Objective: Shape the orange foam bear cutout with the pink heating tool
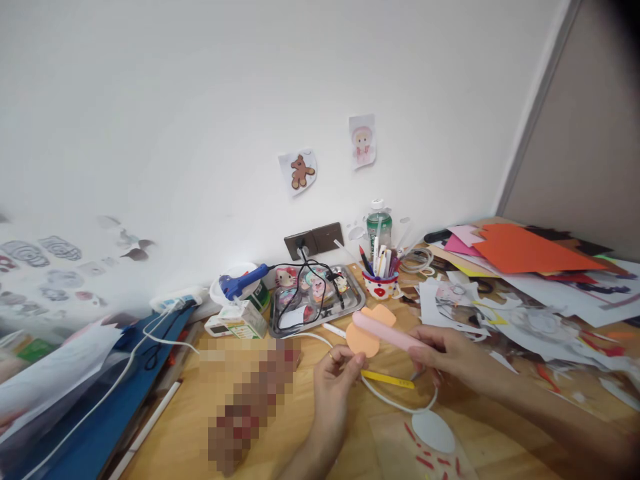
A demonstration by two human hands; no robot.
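Observation:
My left hand (336,383) pinches the lower edge of a pale orange cutout (363,339) with rounded lobes, between thumb and fingertips. My right hand (443,353) is closed around a pink pen-shaped tool (383,331), whose rounded end lies in front of the cutout. Whether that end touches the cutout, I cannot tell. Below both hands a slim yellow tool (387,380) lies over the wooden table (280,427). A white cable (395,405) loops beneath my right hand. Nearer to me is a white oval piece (434,431) beside small red strips on a translucent sheet.
A metal tray (317,313) holds several cartoon pieces and black cords. A blue glue gun (243,283) rests on a white tub behind a small carton (245,319). Pens fill a decorated cup (381,283). Coloured sheets (535,247) and paper scraps cover the right side.

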